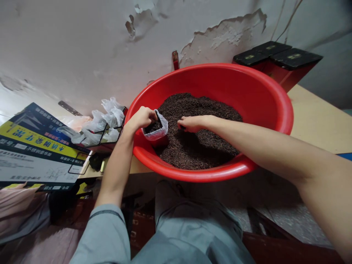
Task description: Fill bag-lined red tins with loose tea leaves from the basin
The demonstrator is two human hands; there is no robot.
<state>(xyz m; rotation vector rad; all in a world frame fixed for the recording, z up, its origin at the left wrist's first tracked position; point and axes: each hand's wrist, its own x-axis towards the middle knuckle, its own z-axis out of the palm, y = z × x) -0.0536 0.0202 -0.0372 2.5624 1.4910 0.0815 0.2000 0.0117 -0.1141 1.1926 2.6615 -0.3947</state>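
Observation:
A big red basin point(277, 99) holds a heap of dark, dry loose tea leaves point(198, 106). Inside it, at the left, stands a small red box point(159, 142) lined with a clear plastic bag point(164, 126) and partly filled with the same leaves. My left hand point(143, 118) grips the box's left rim, its fingertips bent inside the bag's mouth. Low over the heap, to the right of the box, my right hand point(191, 124) is closed. Something dark shows at its fingers; whether it is leaves or a small object, I cannot tell.
Several red boxes with plastic bags point(96, 123) sit left of the basin. Black-lidded red boxes point(295, 58) stand at the back right on the wooden table point(316, 117). A printed carton point(38, 150) is at the far left, near another person's arm point(22, 209). A peeling wall rises behind.

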